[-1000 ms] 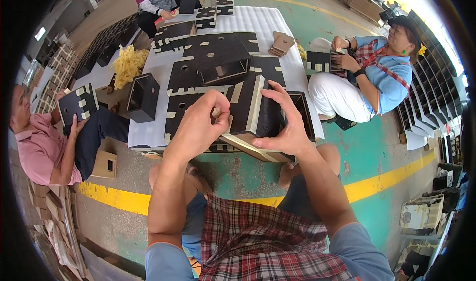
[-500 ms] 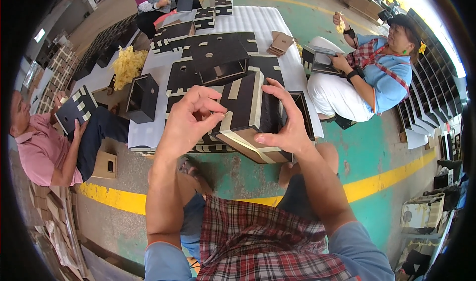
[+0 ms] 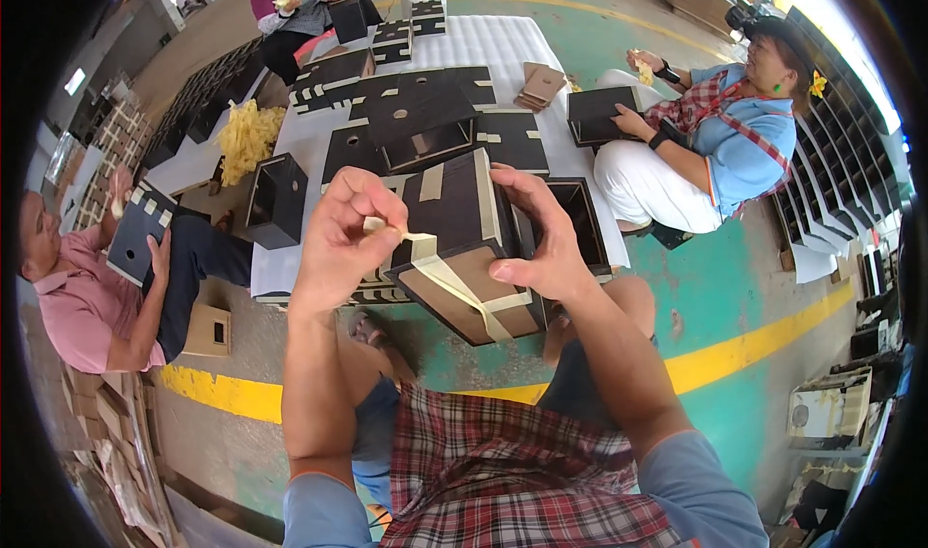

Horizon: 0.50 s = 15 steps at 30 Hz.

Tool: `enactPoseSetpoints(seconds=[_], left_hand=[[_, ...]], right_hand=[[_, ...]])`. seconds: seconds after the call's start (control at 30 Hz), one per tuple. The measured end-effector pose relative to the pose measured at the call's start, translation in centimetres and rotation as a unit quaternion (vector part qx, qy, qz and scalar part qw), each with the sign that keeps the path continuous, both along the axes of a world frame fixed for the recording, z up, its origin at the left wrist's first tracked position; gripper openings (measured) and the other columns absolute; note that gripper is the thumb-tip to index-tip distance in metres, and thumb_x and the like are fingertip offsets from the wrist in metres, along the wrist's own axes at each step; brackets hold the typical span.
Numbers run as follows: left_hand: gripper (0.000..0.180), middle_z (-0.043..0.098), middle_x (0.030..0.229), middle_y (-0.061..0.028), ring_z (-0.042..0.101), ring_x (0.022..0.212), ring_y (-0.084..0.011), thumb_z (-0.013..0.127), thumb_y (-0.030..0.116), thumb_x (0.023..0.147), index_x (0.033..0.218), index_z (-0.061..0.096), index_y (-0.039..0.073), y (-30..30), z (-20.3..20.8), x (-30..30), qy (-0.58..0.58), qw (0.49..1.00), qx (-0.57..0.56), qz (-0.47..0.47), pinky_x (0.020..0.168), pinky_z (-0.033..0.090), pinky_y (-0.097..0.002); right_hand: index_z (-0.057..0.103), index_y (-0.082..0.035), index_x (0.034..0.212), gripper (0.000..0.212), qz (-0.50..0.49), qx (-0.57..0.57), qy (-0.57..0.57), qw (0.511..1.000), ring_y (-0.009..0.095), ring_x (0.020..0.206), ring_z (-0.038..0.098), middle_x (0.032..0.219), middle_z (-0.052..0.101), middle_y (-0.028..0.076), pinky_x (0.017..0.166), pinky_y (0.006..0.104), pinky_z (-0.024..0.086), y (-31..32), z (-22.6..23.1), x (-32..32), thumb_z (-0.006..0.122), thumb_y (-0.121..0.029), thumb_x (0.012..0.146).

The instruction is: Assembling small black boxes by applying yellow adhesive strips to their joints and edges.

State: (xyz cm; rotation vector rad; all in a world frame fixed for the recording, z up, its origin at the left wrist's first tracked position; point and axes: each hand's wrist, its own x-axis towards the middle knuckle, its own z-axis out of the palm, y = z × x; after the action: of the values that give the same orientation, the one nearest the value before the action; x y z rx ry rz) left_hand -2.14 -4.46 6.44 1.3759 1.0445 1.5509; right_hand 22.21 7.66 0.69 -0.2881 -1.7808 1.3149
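My right hand [image 3: 547,241] grips the right side of a black box [image 3: 462,217], its thumb on the near edge. The box is tilted, with a brown face toward me and pale tape strips on its black sides. My left hand [image 3: 346,234] is closed in a pinch on the end of a strip of masking tape [image 3: 447,279] at the box's left corner. That strip is lifted off the corner and runs slack across the brown face to its lower edge. Another tape strip lies flat on the brown face.
Black boxes [image 3: 425,140] and an open one [image 3: 276,200] stand on the white-covered table [image 3: 505,41]. Brown panels [image 3: 541,84] lie stacked at its far right. Left is a heap of yellow tape [image 3: 249,140]. Co-workers handle boxes at left, right [image 3: 715,152] and far side.
My left hand has drawn left and slightly down with the tape end, lifting the strip from the box's corner. The box has tipped, showing more of its brown face. The right hand keeps its hold.
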Motion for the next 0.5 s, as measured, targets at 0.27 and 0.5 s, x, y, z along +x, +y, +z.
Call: enactPoseSetpoints(seconds=[0.27, 0.5], left_hand=[[0.013, 0.071, 0.111, -0.0053, 0.064, 0.098, -0.0122, 0.073, 0.003, 0.094, 0.107, 0.07, 0.001, 0.9, -1.0, -0.6, 0.184, 0.98, -0.061, 0.035, 0.09, 0.051, -0.0279], [0.006, 0.073, 0.11, -0.0076, 0.066, 0.097, -0.0133, 0.073, 0.002, 0.094, 0.098, 0.069, 0.001, -0.1, 0.2, 2.4, 0.133, 0.983, 0.078, 0.1, 0.086, 0.052, -0.0287]], right_hand=[[0.054, -0.005, 0.144, 0.095, -0.079, 0.062, -0.088, 0.991, 0.031, 0.139, 0.05, 0.149, 0.05, 0.017, 0.12, 0.0416, 0.034, 0.7, 0.5, 0.2, 0.098, -0.035, 0.066], [0.051, 0.001, 0.144, 0.088, -0.085, -0.103, 0.008, 0.991, 0.022, 0.127, 0.055, 0.132, 0.06, 0.012, 0.113, 0.0369, 0.04, 1.9, 0.3, -0.5, 0.093, -0.033, 0.075]])
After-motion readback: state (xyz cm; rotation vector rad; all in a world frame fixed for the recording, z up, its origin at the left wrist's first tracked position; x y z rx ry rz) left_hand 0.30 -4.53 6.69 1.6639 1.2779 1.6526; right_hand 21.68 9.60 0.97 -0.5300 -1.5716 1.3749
